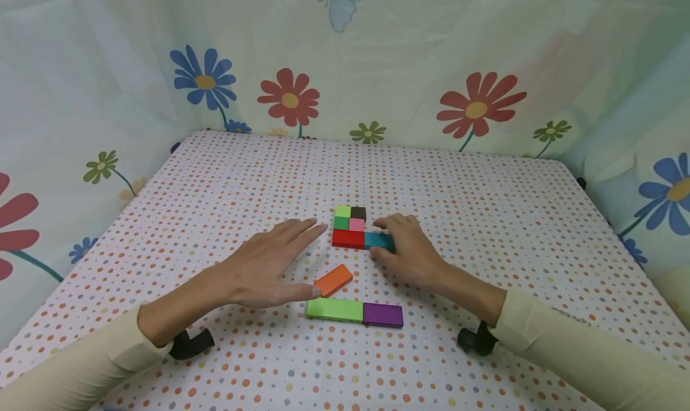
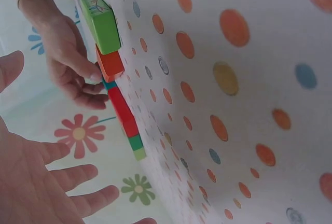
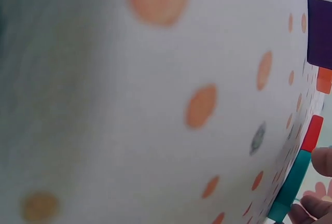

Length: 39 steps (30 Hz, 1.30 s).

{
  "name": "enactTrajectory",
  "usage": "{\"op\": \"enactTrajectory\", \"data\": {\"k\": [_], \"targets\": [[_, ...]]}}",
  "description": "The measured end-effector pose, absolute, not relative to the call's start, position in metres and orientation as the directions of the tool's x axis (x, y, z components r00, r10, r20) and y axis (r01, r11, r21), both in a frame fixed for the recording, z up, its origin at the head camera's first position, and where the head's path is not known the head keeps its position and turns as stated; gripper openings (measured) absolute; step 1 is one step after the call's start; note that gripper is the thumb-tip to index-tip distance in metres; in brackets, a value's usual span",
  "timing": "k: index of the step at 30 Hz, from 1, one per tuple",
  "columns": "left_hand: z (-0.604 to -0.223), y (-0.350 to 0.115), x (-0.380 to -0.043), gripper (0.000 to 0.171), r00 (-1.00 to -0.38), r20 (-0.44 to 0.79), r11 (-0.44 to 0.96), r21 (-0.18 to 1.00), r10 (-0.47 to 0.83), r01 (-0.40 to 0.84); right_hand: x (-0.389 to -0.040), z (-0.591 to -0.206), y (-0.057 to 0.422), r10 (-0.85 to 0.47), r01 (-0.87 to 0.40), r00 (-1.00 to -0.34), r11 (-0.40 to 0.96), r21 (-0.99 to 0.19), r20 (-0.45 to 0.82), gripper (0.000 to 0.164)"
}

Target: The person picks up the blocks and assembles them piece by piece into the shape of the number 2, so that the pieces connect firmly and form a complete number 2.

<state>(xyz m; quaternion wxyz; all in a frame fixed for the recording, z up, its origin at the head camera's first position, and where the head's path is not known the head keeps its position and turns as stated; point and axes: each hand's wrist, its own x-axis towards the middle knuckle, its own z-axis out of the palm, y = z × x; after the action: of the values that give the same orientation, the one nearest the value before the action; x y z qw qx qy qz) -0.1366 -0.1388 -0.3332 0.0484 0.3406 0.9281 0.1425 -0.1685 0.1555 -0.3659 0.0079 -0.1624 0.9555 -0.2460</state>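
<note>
My right hand [image 1: 412,249] curls round the right end of a teal block [image 1: 379,241], thumb along its near side and fingers on the far side. That block lies end to end with a red block [image 1: 348,238]. Behind the red one sit small green [image 1: 341,223], pink [image 1: 356,224], light green [image 1: 342,211] and dark brown [image 1: 358,213] blocks, packed together. My left hand [image 1: 266,267] hovers left of them with fingers spread and holding nothing; in the left wrist view its palm [image 2: 26,177] shows bare. Its thumb overlaps a corner of an orange block [image 1: 334,280].
Nearer to me, a long lime green block [image 1: 335,310] lies end to end with a purple block [image 1: 383,315]. All rest on a dotted tablecloth [image 1: 242,183]. A flowered curtain [image 1: 388,57] stands behind the table and along its sides.
</note>
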Motion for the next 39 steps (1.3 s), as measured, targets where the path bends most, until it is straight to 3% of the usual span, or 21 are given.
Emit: {"op": "enactTrajectory", "data": {"k": [12,39], "targets": [[-0.3339,-0.1388,-0.1375,0.097,-0.755,0.025,0.717,0.295,0.655,0.632,-0.1704,-0.3666,0.1594,-0.338,-0.317,-0.940,0.802,-0.507,0.052,0.032],[-0.3365,-0.1415,-0.1363,0.097,-0.758,0.030,0.718,0.297,0.652,0.630,-0.1746,-0.3674,0.1553,-0.323,-0.283,-0.947,0.828,-0.484,0.003,0.031]]}}
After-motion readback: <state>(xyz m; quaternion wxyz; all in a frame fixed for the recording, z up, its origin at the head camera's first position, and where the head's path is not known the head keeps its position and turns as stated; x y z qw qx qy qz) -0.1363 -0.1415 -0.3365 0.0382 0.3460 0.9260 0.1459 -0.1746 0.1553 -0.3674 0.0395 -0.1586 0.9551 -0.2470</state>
